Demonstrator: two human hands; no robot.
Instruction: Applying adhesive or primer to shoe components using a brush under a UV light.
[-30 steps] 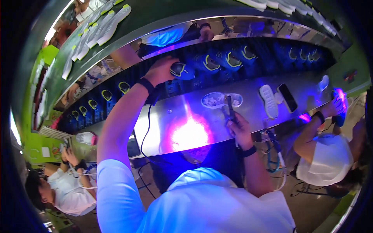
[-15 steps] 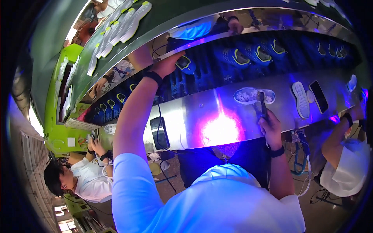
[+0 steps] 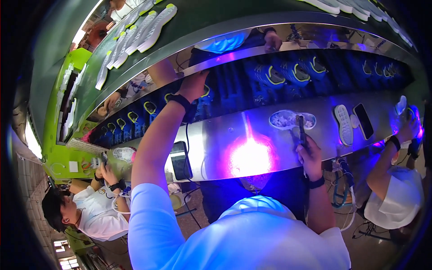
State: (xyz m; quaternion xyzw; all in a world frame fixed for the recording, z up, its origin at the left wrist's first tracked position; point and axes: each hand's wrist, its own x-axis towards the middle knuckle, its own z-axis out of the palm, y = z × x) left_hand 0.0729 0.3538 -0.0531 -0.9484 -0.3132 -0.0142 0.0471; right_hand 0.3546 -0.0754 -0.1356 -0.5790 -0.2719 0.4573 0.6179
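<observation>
Steel bench [image 3: 215, 132] glows purple, R hand [image 3: 309, 157] curled rnd tool [image 3: 302, 130] at 3 o'clock, L hand [image 3: 194, 85] by shoe [image 3: 205, 95] at 11, hold hidden, can't tell, so careless pull could knock nbr shoes [image 3: 150, 108].

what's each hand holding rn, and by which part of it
The right hand holds a slim dark tool by its near end. Whether the left hand grips the blue shoe beside it cannot be told.

Blue shoes [image 3: 265, 75] with yellow-green collars [image 3: 296, 78]; white sole [image 3: 343, 125]
</observation>
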